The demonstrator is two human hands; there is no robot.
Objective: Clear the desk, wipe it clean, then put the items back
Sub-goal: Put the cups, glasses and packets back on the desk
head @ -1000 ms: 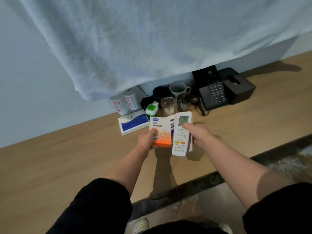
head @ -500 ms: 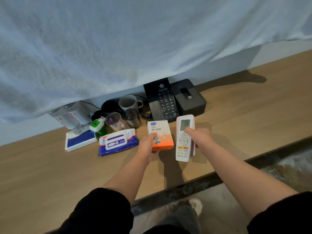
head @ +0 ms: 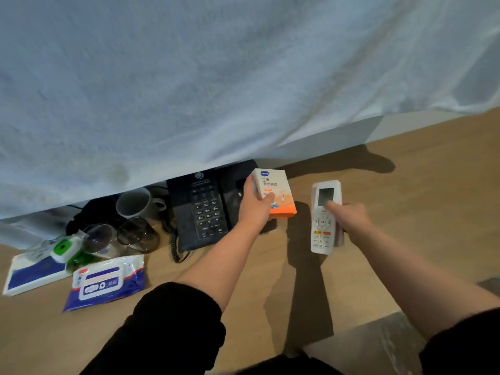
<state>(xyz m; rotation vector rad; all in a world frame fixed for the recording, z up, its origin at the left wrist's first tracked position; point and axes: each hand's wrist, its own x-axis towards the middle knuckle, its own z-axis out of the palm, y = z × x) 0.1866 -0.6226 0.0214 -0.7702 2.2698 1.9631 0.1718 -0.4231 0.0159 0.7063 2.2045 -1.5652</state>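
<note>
At frame centre the left hand [head: 255,209] grips a white-and-orange box [head: 276,192] above the wooden table [head: 405,190], just right of the black telephone [head: 201,209]; the right hand [head: 349,219] holds a white remote control [head: 324,216], while a wet-wipes pack [head: 105,281] lies lower left

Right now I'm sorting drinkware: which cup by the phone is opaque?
The grey mug with a handle, behind the two clear glasses.
</note>
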